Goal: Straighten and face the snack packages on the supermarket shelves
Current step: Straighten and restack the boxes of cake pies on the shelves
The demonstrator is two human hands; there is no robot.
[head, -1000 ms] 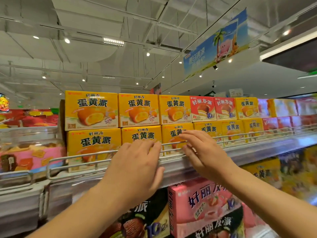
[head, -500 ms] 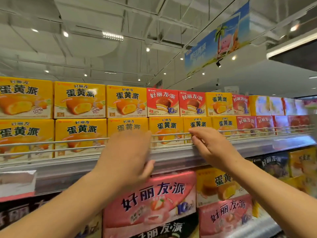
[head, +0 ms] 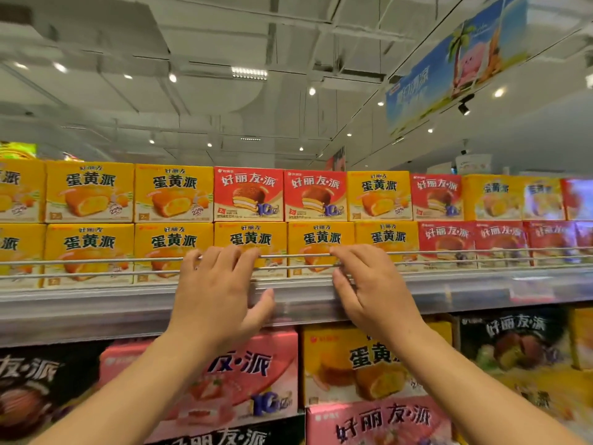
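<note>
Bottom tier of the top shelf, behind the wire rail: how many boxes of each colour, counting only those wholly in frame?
Yellow boxes: 5
Red boxes: 3
Total: 8

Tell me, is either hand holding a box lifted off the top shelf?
No: the left hand and right hand rest at the wire rail, fingers before yellow boxes standing on the shelf.
</note>
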